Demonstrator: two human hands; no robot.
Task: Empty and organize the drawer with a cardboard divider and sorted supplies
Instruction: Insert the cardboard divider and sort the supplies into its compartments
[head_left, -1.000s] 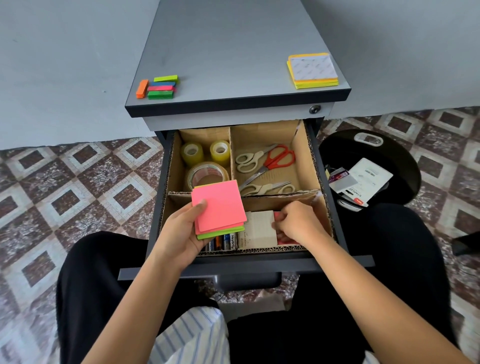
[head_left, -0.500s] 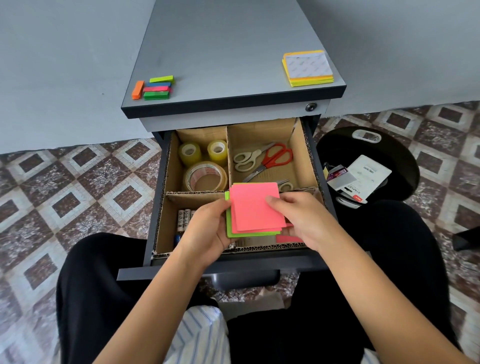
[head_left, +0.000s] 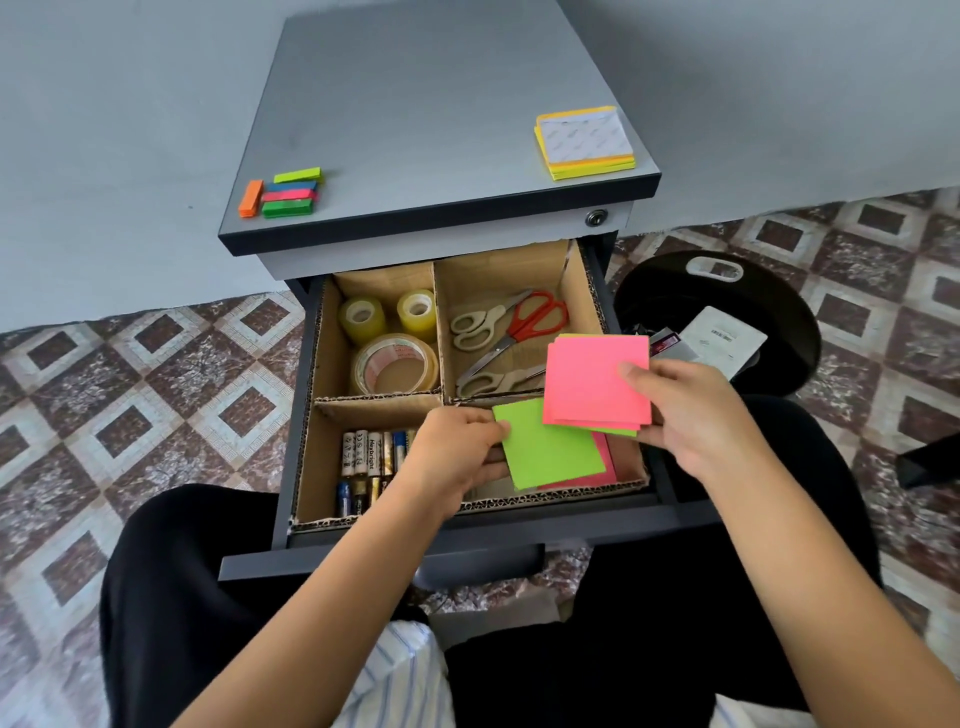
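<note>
The open drawer holds a cardboard divider with four compartments. Tape rolls fill the back left one, scissors the back right one, batteries the front left one. My left hand pinches a green sticky-note pad over the front right compartment. My right hand grips a pink sticky-note pad with a green layer beneath it, held above the drawer's right side. More pink notes lie under the green pad.
On the cabinet top lie coloured index tabs at the left and a yellow sticky-note stack at the right. A black stool with packaged items stands to the right. My knees flank the drawer front.
The single stack held by both hands has split. My right hand carried the pink pad up and right, while my left hand keeps the green pad low over the front right compartment.
</note>
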